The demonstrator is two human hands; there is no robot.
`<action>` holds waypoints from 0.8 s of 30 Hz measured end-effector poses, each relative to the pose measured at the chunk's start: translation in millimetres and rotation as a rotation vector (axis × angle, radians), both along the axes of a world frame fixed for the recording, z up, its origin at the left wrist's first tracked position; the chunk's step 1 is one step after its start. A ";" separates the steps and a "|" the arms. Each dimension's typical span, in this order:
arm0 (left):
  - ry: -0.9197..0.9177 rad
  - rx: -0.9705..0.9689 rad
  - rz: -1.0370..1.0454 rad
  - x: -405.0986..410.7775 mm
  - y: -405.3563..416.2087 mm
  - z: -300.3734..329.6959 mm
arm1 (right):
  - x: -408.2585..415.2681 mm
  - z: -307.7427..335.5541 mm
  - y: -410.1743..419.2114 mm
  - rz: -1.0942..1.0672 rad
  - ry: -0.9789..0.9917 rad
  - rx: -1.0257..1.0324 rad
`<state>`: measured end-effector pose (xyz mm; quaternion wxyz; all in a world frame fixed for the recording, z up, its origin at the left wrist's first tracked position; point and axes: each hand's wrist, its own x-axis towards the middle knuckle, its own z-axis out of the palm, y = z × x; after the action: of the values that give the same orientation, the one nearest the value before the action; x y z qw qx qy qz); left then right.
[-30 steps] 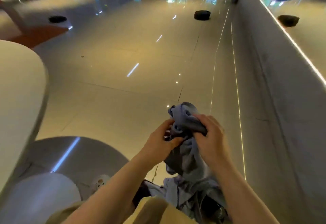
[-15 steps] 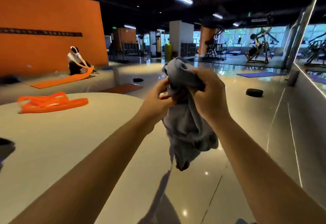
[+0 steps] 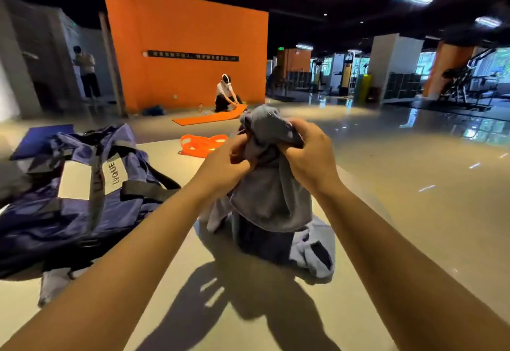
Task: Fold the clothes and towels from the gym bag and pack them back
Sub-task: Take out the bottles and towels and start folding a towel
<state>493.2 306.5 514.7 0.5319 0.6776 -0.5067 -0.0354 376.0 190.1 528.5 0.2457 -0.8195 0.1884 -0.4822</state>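
Bunched grey terry towel point(image 3: 271, 196), now lower.

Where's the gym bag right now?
In the head view, the blue gym bag lies on the pale surface at the left, beside the left forearm, with orange bands beyond it.

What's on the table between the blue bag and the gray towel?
In the head view, only the left forearm crosses between the blue bag and the gray towel; the tabletop there is bare.
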 end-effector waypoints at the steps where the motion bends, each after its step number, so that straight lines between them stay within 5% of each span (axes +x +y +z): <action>1: -0.114 0.153 0.098 9.7 2.3 -15.5 | 0.5 -17.8 -5.2 -0.044 0.119 0.051; 5: -0.205 0.349 0.255 20.3 8.1 -68.6 | -21.4 -69.5 -18.6 -0.109 0.537 0.279; 12: -0.293 0.219 0.220 9.3 -8.6 -89.7 | -60.1 -79.6 -25.1 -0.144 0.587 0.094; 18: -0.289 0.170 0.218 11.8 -17.8 -130.9 | -66.6 -142.1 -21.0 0.043 0.836 0.243; 24: -0.345 0.186 0.266 39.4 -20.3 -147.3 | -23.9 -163.8 -20.7 -0.057 0.723 0.218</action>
<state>532.5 286.2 367.4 0.3728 0.7805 -0.4908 0.1045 352.1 169.3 364.7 0.2355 -0.9002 0.3361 -0.1457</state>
